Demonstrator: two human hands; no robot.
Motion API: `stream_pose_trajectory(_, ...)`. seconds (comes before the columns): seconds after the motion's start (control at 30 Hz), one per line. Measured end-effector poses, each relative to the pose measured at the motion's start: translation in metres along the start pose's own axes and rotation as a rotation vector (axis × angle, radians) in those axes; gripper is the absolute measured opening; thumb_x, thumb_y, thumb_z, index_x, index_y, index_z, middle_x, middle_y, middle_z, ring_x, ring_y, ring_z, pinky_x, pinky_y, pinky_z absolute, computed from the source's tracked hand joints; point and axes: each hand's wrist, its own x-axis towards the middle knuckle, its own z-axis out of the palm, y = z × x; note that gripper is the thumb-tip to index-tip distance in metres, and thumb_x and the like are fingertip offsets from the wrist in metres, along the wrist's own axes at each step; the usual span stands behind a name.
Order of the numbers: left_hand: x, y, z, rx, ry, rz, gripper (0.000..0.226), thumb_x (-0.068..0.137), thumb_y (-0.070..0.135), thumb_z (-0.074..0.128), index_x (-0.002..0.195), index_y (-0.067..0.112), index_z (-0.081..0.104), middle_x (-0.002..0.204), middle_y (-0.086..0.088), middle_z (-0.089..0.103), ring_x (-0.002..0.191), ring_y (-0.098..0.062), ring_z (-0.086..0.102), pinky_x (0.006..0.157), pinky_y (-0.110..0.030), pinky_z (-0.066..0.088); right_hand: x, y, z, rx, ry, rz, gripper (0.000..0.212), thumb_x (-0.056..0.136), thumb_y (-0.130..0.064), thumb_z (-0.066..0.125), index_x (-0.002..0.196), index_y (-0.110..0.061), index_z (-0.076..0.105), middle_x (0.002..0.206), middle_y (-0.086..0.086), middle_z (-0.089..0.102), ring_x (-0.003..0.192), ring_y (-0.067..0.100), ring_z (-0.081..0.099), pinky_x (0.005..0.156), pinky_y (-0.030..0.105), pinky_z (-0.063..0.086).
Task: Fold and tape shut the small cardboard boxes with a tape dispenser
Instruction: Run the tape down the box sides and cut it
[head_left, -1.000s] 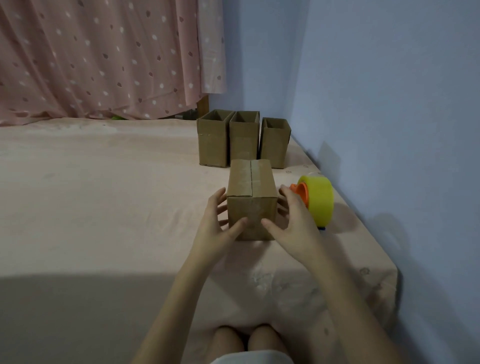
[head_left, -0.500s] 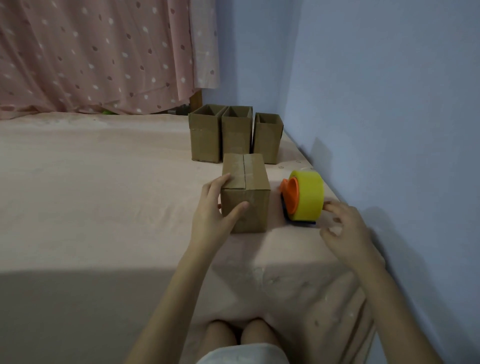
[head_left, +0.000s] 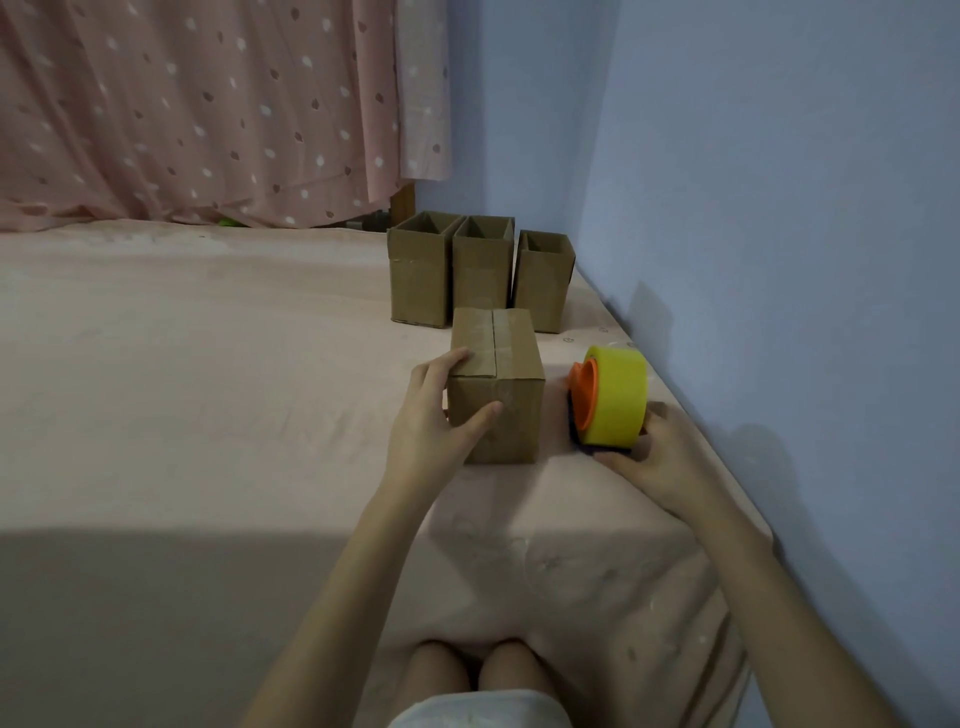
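A small closed cardboard box (head_left: 511, 387) lies on the pink bed sheet (head_left: 208, 389), its top flaps folded together with a seam down the middle. My left hand (head_left: 434, 415) grips its left front corner, fingers on top and thumb on the front face. To its right stands a tape dispenser (head_left: 610, 397) with a yellow roll and orange hub. My right hand (head_left: 657, 460) wraps around the dispenser's lower near side, fingers under its dark base.
Three open-topped cardboard boxes (head_left: 480, 275) stand in a row behind the closed one. A blue wall (head_left: 779, 260) runs close along the bed's right edge. A pink dotted curtain (head_left: 208, 114) hangs at the back. My knees (head_left: 478, 670) show at the bottom.
My right hand left the box, swung right and took hold of the tape dispenser. My left hand stayed on the box's left corner.
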Motion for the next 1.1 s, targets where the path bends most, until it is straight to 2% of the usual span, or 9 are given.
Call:
stream_pose_trajectory(0.13, -0.001, 0.001, -0.002, 0.042, 0.016, 0.028, 0.064, 0.080, 0.030, 0.074, 0.136, 0.028, 0.043, 0.132, 0.006, 0.043, 0.118, -0.009, 0.047, 0.097, -0.034, 0.048, -0.009, -0.004, 0.004, 0.091, 0.057, -0.030, 0.032, 0.075, -0.008, 0.078, 0.105, -0.006, 0.067, 0.106, 0.004, 0.063, 0.101, 0.018, 0.058, 0.070, 0.002, 0.038)
stream_pose_trajectory(0.27, -0.003, 0.011, -0.005, 0.236, 0.117, 0.160, 0.067, 0.082, 0.035, 0.071, 0.140, 0.019, 0.042, 0.140, 0.000, 0.043, 0.128, -0.014, 0.039, 0.096, -0.022, 0.035, -0.019, -0.019, -0.007, 0.248, 0.131, -0.003, 0.030, 0.074, -0.012, 0.079, 0.097, -0.026, 0.067, 0.093, -0.016, 0.070, 0.086, -0.013, 0.059, 0.073, 0.004, 0.041)
stream_pose_trajectory(0.37, -0.007, 0.030, -0.006, 0.301, 0.129, 0.306, 0.060, 0.083, 0.036, 0.069, 0.136, 0.017, 0.049, 0.138, -0.002, 0.047, 0.126, -0.016, 0.040, 0.092, -0.023, 0.035, -0.025, -0.038, -0.023, 0.407, 0.259, -0.024, 0.033, 0.066, -0.020, 0.082, 0.091, -0.030, 0.064, 0.081, -0.029, 0.069, 0.081, -0.011, 0.063, 0.072, 0.013, 0.048)
stream_pose_trajectory(0.47, -0.015, 0.060, -0.002, 0.287, -0.046, 0.336, 0.059, 0.086, 0.041, 0.065, 0.138, 0.022, 0.046, 0.141, 0.006, 0.046, 0.130, -0.009, 0.035, 0.102, -0.023, 0.031, -0.027, -0.066, -0.043, 0.652, 0.400, -0.089, 0.020, 0.068, -0.011, 0.075, 0.084, -0.016, 0.063, 0.065, -0.024, 0.068, 0.064, -0.007, 0.063, 0.055, 0.009, 0.047)
stream_pose_trajectory(0.53, -0.020, 0.080, 0.005, 0.277, -0.201, 0.363, 0.062, 0.087, 0.047, 0.061, 0.141, 0.024, 0.042, 0.144, 0.009, 0.043, 0.135, -0.005, 0.030, 0.109, -0.025, 0.024, -0.029, -0.082, -0.055, 0.714, 0.455, -0.135, 0.014, 0.061, -0.026, 0.073, 0.073, -0.024, 0.066, 0.061, -0.020, 0.066, 0.060, -0.004, 0.061, 0.053, 0.011, 0.046)
stream_pose_trajectory(0.63, -0.023, 0.103, 0.017, 0.118, -0.391, 0.374, 0.047, 0.091, 0.040, 0.059, 0.134, 0.022, 0.051, 0.135, 0.008, 0.054, 0.128, -0.005, 0.041, 0.107, -0.029, 0.033, -0.034, -0.092, -0.063, 0.870, 0.508, -0.146, 0.012, 0.056, -0.036, 0.066, 0.064, -0.027, 0.068, 0.063, -0.013, 0.064, 0.064, 0.005, 0.059, 0.055, 0.019, 0.047)
stream_pose_trajectory(0.8, -0.017, 0.118, 0.026, -0.128, -0.451, 0.265, 0.036, 0.094, 0.032, 0.057, 0.128, 0.021, 0.054, 0.125, 0.007, 0.060, 0.115, -0.006, 0.053, 0.097, -0.036, 0.048, -0.039, -0.106, -0.058, 1.115, 0.552, 0.033, 0.014, 0.073, -0.027, 0.061, 0.084, -0.019, 0.060, 0.072, -0.008, 0.067, 0.071, 0.010, 0.063, 0.059, 0.025, 0.049)
stream_pose_trajectory(0.93, -0.014, 0.123, 0.026, -0.147, -0.479, 0.236, 0.036, 0.094, 0.028, 0.057, 0.128, 0.018, 0.055, 0.119, 0.008, 0.062, 0.105, -0.002, 0.055, 0.093, -0.028, 0.049, -0.042, -0.110, -0.046, 1.149, 0.537, 0.117, 0.027, 0.089, -0.037, 0.052, 0.106, -0.017, 0.058, 0.100, 0.005, 0.067, 0.092, 0.021, 0.063, 0.070, 0.031, 0.053)
stream_pose_trajectory(1.1, -0.008, 0.126, 0.013, -0.230, -0.435, 0.210, 0.023, 0.094, 0.027, 0.056, 0.116, 0.022, 0.060, 0.096, 0.021, 0.060, 0.089, 0.006, 0.058, 0.077, -0.006, 0.045, -0.047, -0.112, -0.037, 0.729, 0.412, -0.096, 0.040, 0.066, -0.040, 0.069, 0.100, -0.030, 0.052, 0.090, -0.013, 0.064, 0.079, -0.004, 0.064, 0.059, 0.011, 0.049)
